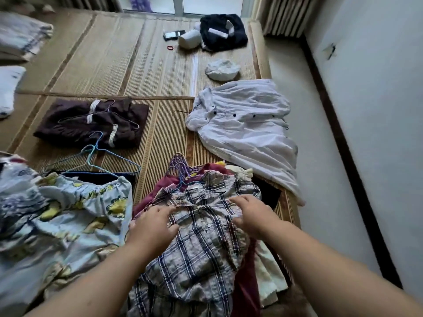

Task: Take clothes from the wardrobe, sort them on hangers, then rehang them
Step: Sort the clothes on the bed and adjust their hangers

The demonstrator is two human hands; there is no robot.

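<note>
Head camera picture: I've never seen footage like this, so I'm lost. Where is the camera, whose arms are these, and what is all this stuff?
There is no machine here. The camera sits on a person's head, looking forward and down, so the two bare arms are that person's own. The left hand and right hand both lie with fairly straight fingers on a plaid shirt atop a pile of clothes. Neither grips anything. Left of it lies a flowered cloth, with blue hangers just beyond. Farther off on the woven mat lie a dark brown garment with a wire hanger on it, and a white shirt spread out. The wide lens bends the edges.
</note>
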